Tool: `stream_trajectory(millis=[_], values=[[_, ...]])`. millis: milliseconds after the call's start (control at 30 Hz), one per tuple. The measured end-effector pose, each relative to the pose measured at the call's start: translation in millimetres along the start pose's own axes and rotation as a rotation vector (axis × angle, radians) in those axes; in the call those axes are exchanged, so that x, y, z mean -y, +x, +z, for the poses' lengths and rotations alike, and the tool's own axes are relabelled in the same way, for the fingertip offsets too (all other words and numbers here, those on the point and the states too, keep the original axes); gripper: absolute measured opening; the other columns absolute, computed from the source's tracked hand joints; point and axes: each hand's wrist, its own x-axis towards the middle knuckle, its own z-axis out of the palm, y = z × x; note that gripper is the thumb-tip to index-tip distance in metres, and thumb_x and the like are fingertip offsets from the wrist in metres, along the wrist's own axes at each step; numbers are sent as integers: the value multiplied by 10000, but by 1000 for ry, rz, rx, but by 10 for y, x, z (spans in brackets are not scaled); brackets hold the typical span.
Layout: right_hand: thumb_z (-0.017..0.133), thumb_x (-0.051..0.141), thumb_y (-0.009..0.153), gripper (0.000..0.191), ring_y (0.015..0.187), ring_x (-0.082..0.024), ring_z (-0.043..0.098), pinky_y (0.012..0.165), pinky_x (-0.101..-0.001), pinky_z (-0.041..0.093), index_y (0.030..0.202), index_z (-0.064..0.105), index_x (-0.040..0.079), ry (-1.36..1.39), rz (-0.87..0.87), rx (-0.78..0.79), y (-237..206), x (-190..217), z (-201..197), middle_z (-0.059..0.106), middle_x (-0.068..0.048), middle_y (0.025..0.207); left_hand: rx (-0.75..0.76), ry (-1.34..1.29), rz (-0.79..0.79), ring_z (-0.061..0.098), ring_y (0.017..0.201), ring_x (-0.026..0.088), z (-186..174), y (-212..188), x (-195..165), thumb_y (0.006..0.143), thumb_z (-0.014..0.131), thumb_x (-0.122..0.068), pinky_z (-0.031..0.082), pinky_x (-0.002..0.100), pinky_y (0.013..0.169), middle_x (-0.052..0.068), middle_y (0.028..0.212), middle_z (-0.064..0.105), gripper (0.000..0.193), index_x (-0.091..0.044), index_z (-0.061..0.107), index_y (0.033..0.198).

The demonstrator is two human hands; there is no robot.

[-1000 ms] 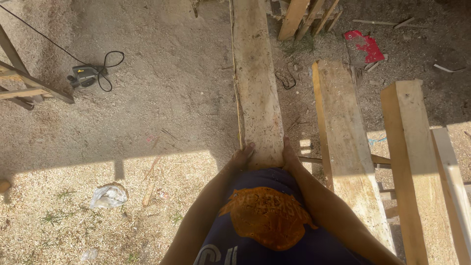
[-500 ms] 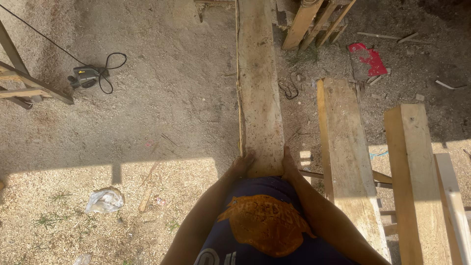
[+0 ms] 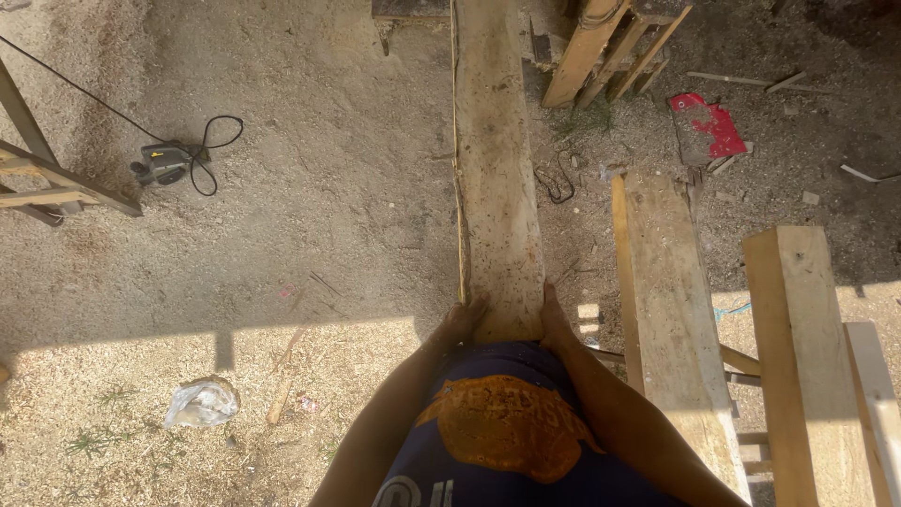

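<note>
Long pale wooden plank [image 3: 496,178]: left hand [image 3: 457,324] and right hand [image 3: 554,319] seem clamped on its near end; keep pushing evenly, straight.

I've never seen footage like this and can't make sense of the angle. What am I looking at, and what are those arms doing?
The camera sits on a person's head, looking down past their chest. Their left hand and right hand grip the near end of a long rough plank, one on each side edge. Below is sawdust-covered ground. A corded power tool lies to the left, a crumpled bag nearer, a red scrap upper right, and more thick planks on the right.
</note>
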Motion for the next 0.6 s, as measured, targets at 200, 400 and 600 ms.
stream_trajectory(millis=[200,400,600], values=[[253,733,981,840,1238,-437,616,994,-598,540,1484,462,93,58,25,10,178,128,44,594,-269,1371,62,-36,119,712,1030,341,-51,256,-36,879,610,-667,564,437,893,238,1139,734,847,92,675,1249],[276,774,939,893,1272,-440,585,1035,-626,494,1489,462,95,49,41,32,227,282,124,564,-265,1422,80,-3,119,709,1039,328,-98,384,-156,880,579,-703,559,430,910,235,1164,721,856,57,655,1265],[236,791,934,930,1301,-477,564,1029,-654,489,1505,437,86,-2,64,22,288,455,197,546,-291,1426,98,60,83,702,1060,367,-140,464,-327,888,521,-750,558,449,929,269,1157,710,909,68,656,1262]])
